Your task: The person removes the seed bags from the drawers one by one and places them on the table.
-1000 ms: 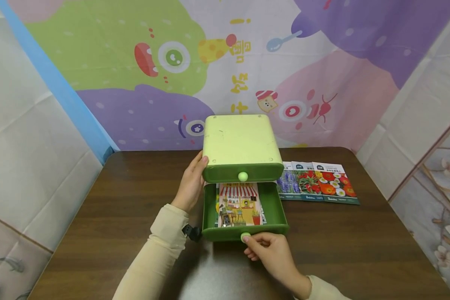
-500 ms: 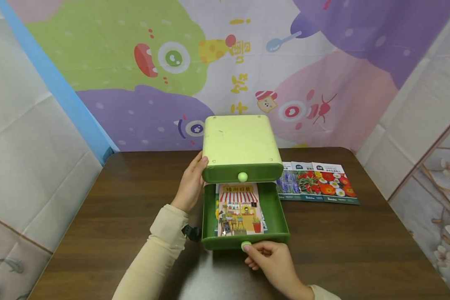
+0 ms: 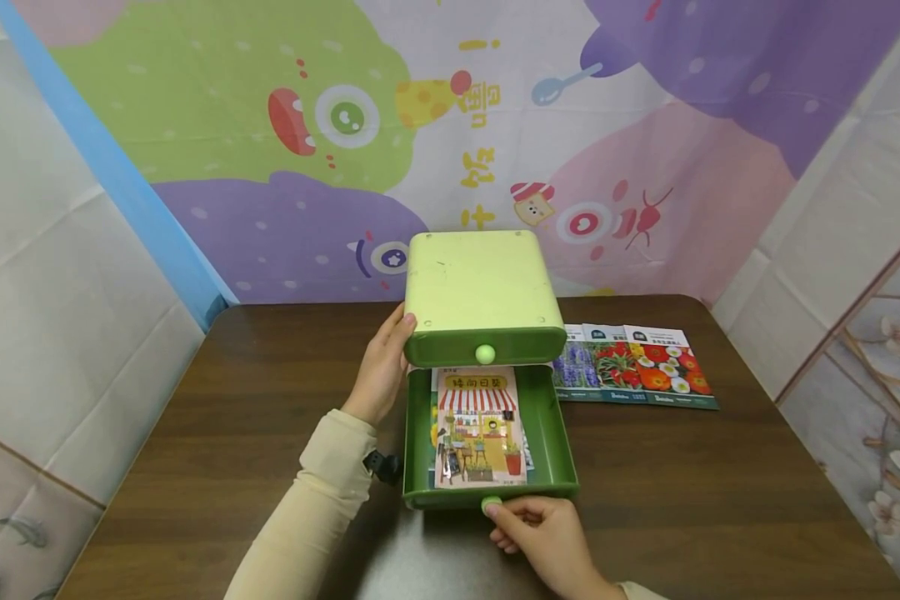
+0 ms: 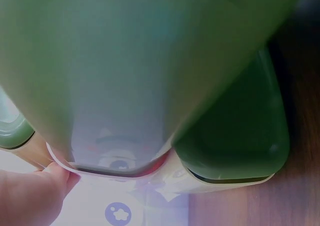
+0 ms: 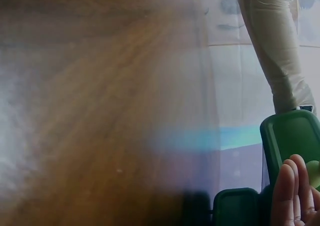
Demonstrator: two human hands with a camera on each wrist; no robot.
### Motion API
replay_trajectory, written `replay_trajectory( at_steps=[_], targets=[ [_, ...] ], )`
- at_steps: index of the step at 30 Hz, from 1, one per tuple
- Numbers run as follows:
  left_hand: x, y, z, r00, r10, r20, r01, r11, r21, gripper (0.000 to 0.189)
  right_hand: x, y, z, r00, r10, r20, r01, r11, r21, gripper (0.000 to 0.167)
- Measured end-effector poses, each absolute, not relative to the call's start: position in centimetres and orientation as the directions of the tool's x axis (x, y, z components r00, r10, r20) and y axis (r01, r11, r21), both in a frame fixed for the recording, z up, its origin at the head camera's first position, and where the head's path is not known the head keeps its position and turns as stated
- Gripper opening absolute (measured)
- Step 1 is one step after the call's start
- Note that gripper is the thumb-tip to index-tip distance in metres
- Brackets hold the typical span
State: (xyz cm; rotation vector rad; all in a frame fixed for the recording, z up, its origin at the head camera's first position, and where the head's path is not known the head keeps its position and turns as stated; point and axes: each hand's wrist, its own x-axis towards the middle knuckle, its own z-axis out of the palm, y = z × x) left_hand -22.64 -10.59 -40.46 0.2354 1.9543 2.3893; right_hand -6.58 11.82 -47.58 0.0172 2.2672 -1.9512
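A pale-green drawer cabinet (image 3: 480, 279) with green drawers stands on the table. Its top drawer (image 3: 435, 346) is closed, while the drawer below (image 3: 551, 425) is pulled far out. Inside lies a seed packet (image 3: 480, 437) printed with a striped awning, on top of other packets mostly hidden under it. My right hand (image 3: 547, 537) pinches the round knob (image 3: 491, 504) of this drawer between thumb and fingers. Against the cabinet's left side rests my left hand (image 3: 378, 367), thumb by the front edge. The left wrist view shows another closed drawer front (image 4: 240, 131) below.
Three flower seed packets (image 3: 671, 367) lie overlapping on the wooden table (image 3: 285, 375) right of the cabinet. A cartoon-printed cloth (image 3: 285, 242) hangs directly behind the table. A black watch-like band (image 3: 384, 465) is on the left wrist.
My right hand has drawn the drawer further out toward me, showing more of the packet inside. The left hand stays against the cabinet's side.
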Motion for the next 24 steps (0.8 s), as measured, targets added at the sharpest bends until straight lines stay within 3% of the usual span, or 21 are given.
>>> replay_trajectory(
  at_steps=[24],
  targets=[
    [-22.6,-10.6,-40.5,-0.985,0.139,0.098,0.069,-0.202,0.977,0.066,-6.3,12.0,-48.8,-0.976,-0.162,-0.145,0.125,0.128,-0.984,0.027]
  ],
)
